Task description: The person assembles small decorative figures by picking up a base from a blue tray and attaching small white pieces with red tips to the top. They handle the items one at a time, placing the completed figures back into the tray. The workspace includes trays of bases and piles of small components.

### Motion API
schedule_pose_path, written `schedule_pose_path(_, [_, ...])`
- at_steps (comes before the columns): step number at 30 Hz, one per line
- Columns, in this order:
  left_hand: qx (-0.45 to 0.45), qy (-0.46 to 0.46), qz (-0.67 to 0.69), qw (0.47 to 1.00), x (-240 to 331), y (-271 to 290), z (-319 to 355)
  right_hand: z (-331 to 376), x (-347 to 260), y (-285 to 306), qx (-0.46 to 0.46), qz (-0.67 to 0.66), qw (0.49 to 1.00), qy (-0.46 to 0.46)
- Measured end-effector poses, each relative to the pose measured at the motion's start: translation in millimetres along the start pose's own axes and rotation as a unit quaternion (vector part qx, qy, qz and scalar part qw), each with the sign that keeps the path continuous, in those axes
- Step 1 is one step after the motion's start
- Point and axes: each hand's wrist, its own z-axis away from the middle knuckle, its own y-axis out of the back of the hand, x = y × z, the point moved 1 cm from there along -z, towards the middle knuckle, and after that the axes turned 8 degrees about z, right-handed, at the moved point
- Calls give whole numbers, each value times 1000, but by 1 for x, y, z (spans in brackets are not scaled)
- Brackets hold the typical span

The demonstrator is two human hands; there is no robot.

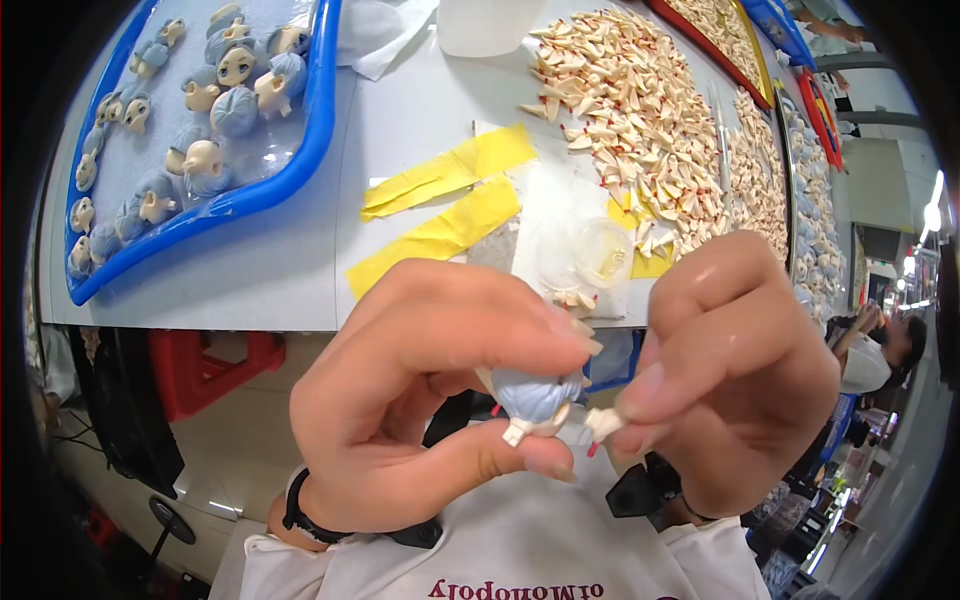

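In front of my chest, my left hand (430, 380) pinches a small doll head (538, 400) with pale blue hair between thumb and fingers. A cream piece sticks out at its lower edge, and a bit of red shows at its left. My right hand (735, 370) is closed on a small cream part with a red tip (601, 424), held by thumb and fingertips. This part is right beside the head; whether the two touch I cannot tell. Most of the head's face side is hidden by my left fingers.
A blue-rimmed tray (322, 100) with several doll heads stands at the left. A big heap of cream parts with red tips (650, 120) covers the right of the table. Yellow tape strips (440, 225) and a clear round dish (585, 255) lie between. Below left is a red stool (200, 375).
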Motion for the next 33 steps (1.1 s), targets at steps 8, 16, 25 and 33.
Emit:
schedule_pose_path(8, [-42, -49, -115, 991, 8, -8, 0, 8, 17, 9, -26, 64, 989, 129])
schedule_pose_path(16, [-42, -61, -186, 980, 9, -16, 1, 20, 34, 5, 30, 3, 993, 115])
schedule_pose_path(25, [-102, -135, -419, 892, 16, -41, -11, 31, 29, 33, -69, -259, 955, -122])
schedule_pose_path(33, [154, -10, -703, 694, 45, 65, -27, 60, 126, 218, 227, 376, 874, -208])
